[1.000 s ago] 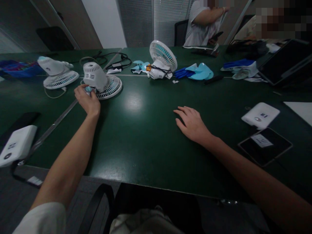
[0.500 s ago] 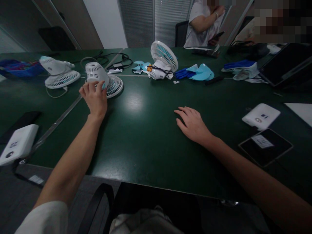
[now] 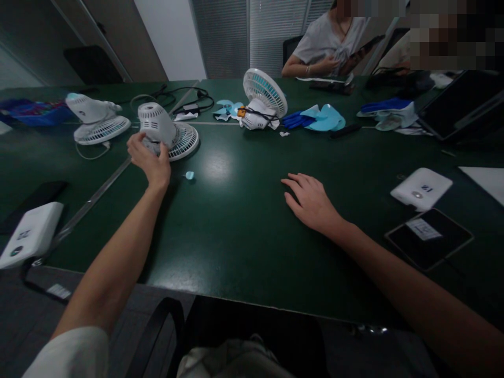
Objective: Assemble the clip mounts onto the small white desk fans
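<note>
At the left of the frame, the left hand point(image 3: 151, 161) curls around the base of the white fan point(image 3: 155, 121), likely rigid and top-heavy, best gripped at its thick housing. Right of centre, the right hand point(image 3: 311, 202) lies loosely spread, holding nothing, on the table point(image 3: 236, 236).

Left-hand fingers point(image 3: 137, 143) hide part of the middle fan's base point(image 3: 151, 146); grip unclear. Small light-blue piece point(image 3: 189, 175) right of those fingers blurred, too small to identify. Far beyond right-hand fingers point(image 3: 293, 184), black laptop point(image 3: 464, 102) cut off by right edge.
</note>
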{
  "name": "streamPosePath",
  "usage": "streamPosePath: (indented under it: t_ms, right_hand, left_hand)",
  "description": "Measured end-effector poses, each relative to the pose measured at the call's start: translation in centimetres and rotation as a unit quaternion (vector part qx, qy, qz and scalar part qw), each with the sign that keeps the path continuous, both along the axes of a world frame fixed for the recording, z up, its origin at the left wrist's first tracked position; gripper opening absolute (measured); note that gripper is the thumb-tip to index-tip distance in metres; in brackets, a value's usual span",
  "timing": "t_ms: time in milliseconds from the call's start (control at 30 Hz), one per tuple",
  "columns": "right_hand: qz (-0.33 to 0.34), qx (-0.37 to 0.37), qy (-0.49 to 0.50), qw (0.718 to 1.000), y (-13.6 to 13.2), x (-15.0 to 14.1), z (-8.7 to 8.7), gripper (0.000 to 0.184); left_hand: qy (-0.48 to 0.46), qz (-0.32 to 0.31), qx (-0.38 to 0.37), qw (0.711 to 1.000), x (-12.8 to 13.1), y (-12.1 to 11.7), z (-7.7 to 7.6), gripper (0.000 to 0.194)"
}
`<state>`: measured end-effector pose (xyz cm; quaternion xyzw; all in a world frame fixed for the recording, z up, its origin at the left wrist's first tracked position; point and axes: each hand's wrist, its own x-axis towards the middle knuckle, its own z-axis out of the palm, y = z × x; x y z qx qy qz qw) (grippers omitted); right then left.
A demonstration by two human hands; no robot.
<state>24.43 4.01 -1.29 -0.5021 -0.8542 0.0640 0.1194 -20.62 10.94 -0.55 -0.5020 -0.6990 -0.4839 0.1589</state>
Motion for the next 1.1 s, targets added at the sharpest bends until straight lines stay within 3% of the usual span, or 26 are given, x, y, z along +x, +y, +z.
streamPosePath:
  t_ms: [133, 300, 433, 767, 967, 1100]
  right_hand:
    - [-0.001, 0.009, -0.003, 1.000, -0.1, -0.1, 0.0, 0.054]
    - [-0.003, 0.006, -0.002, 1.000, -0.1, -0.1, 0.0, 0.054]
    - [-0.003, -0.004, 0.000, 1.000, 0.0, 0.0, 0.0, 0.054]
    - [-0.004, -0.006, 0.000, 1.000, 0.0, 0.0, 0.0, 0.054]
    - [-0.004, -0.005, -0.002, 1.000, 0.0, 0.1, -0.1, 0.054]
    - [-0.005, -0.002, -0.002, 1.000, -0.1, -0.1, 0.0, 0.054]
  left_hand:
    - [-0.097, 0.015, 0.011, 0.995, -1.7, 1.1, -0.8, 0.048]
    - [-0.174, 0.035, -0.023, 0.984, -2.8, 2.0, -1.3, 0.023]
    - [-0.159, 0.049, 0.001, 0.986, -2.2, 1.5, -0.9, 0.017]
    - [-0.170, 0.094, -0.012, 0.981, -1.6, 1.2, -0.7, 0.030]
    - [-0.157, 0.071, -0.067, 0.983, -2.3, 1.9, -1.3, 0.024]
    - [-0.115, 0.023, -0.092, 0.989, -1.8, 1.7, -1.4, 0.020]
